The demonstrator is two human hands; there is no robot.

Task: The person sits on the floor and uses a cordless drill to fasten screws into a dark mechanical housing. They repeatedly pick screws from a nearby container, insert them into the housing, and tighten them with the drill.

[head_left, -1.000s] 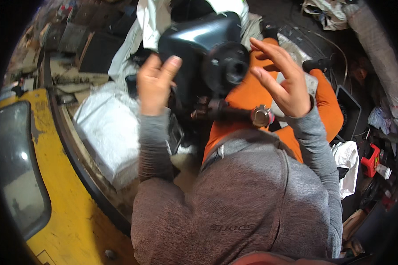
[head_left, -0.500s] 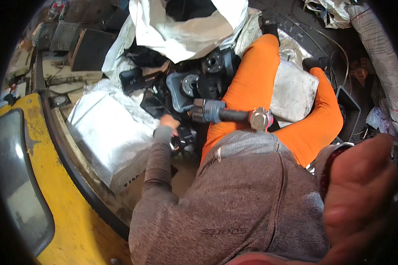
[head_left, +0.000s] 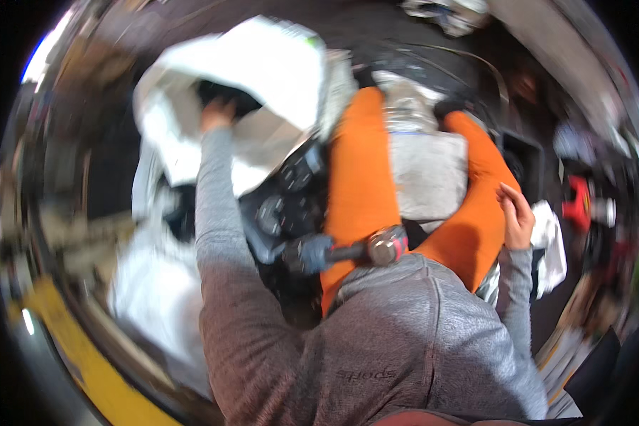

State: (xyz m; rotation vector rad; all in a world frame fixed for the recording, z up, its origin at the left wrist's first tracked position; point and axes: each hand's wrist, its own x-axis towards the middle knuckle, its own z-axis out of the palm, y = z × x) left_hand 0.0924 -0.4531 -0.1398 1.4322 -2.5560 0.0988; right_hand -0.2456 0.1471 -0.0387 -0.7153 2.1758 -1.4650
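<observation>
My left hand point(head_left: 219, 113) reaches into the open mouth of a large white sack point(head_left: 280, 64). Its fingers are blurred and partly lost against dark contents, so what they touch cannot be made out. Beside my right thigh, my right hand point(head_left: 516, 216) hangs with its fingers stretched out, holding nothing. Across my lap lies a cordless power tool point(head_left: 348, 252) with a blue-grey block at one end and a round, red-trimmed head at the other. Black round-faced parts point(head_left: 270, 213) lie between the sack and my left leg, in and around a grey-blue tray.
A worn pale block point(head_left: 429, 176) sits between my orange-clad legs. A second white bag point(head_left: 156, 298) rests at the left, near a yellow machine edge point(head_left: 85, 348). To the right are a dark crate point(head_left: 524, 160) and a red object point(head_left: 579, 202).
My left hand has gone from the black parts near my lap up into the white sack. My right hand has dropped from close to the camera to beside my thigh. The view has shifted.
</observation>
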